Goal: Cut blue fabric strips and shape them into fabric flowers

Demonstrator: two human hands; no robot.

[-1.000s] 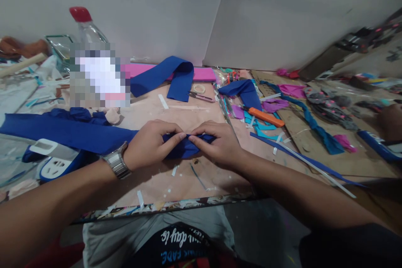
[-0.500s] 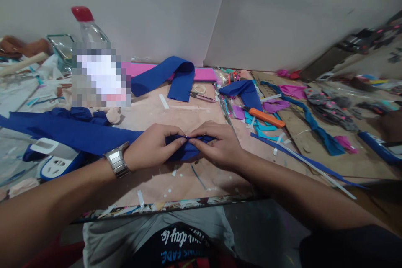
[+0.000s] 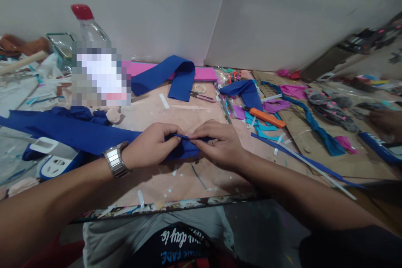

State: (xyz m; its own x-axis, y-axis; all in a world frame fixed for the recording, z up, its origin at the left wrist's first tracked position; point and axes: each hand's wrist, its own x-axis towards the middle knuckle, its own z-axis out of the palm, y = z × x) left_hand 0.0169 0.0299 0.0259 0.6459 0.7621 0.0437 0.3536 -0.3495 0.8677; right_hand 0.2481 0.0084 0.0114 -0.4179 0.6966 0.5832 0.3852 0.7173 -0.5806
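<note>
A long blue fabric strip (image 3: 78,132) runs from the left edge of the table to the middle, where both hands grip its end. My left hand (image 3: 153,144), below a metal wristwatch, pinches the cloth between thumb and fingers. Close beside it, my right hand (image 3: 220,142) pinches the same cloth along a folded edge, its fingertips nearly touching the left thumb. Part of the cloth is hidden under the fingers. Behind the hands, another blue strip (image 3: 182,75) lies curled over a pink folded piece (image 3: 141,69), near small thread snips (image 3: 201,96) and a tape roll (image 3: 200,88).
An orange-handled cutter (image 3: 266,118) lies right among fabric scraps. A white-and-blue tool (image 3: 56,165) sits by my left forearm. A red-capped bottle (image 3: 91,25) stands at back left. Cardboard (image 3: 301,134) holds a teal strip (image 3: 314,125). Another person's hand (image 3: 386,123) shows at far right.
My fingers have shifted slightly on the cloth, and a thin folded edge now sticks up between the thumbs. The other person's hand at far right has moved.
</note>
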